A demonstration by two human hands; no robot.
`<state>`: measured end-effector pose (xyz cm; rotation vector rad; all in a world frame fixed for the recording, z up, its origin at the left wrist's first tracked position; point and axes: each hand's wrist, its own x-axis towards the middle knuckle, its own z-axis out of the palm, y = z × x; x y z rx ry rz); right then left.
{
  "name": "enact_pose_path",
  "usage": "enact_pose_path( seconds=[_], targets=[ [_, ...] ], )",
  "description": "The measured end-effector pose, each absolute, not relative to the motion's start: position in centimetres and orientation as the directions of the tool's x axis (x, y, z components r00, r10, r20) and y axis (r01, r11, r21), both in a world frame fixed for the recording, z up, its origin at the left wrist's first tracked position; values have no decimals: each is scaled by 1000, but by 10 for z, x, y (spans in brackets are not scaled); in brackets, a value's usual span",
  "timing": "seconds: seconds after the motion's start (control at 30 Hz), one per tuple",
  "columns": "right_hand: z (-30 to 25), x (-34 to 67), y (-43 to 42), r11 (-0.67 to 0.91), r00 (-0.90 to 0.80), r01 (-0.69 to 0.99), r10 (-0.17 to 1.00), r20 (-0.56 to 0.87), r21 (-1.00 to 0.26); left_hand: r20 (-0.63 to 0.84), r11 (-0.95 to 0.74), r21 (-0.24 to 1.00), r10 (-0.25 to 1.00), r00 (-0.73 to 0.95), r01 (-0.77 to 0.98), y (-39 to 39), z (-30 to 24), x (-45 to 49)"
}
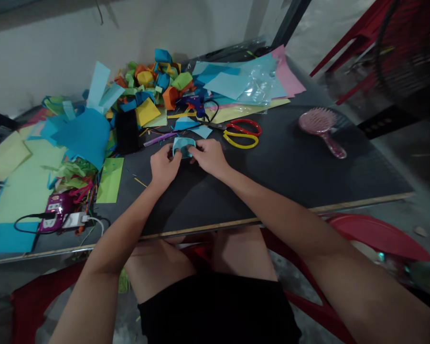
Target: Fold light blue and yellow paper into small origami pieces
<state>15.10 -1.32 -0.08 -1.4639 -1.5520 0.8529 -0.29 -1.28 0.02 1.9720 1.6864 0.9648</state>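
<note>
A small piece of light blue paper [185,142], curved or folded into a little cup-like shape, is held up between both hands over the dark table. My left hand [166,165] grips its left side with thumb and fingers. My right hand [210,155] pinches its right side, thumb toward the inside. Some fingertips are hidden behind the paper. Just beyond the hands lie a purple pen-like stick [160,138] and blue paper scraps [186,123]. Scissors with one red and one yellow handle [241,134] rest to the right of my right hand.
Behind are a heap of folded colored paper pieces [146,79], a blue glue gun [199,106] and paper sheets [229,83]. A pink hairbrush [320,125] lies right. At left sit a blue paper cone [88,134] and a purple power strip [59,210] with cords. The table edge [208,227] runs in front.
</note>
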Motion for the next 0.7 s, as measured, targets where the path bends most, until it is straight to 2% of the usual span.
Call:
enact_pose_path(
  seconds=[0.2,0.43,0.57,0.7],
  targets=[
    [3,152,-15,78,-4,479,996,87,-874,275,-226,667,960,48,710,-12,-1,-3],
    [-2,156,-14,147,11,508,984,177,-849,291,-272,620,951,106,736,-12,-1,-4],
    [-4,156,-13,130,30,518,985,170,-846,305,-307,612,942,141,729,-11,-1,-4],
    [-2,152,-15,130,30,522,985,170,-843,293,-273,599,950,111,753,-9,-2,-4]
  ],
)
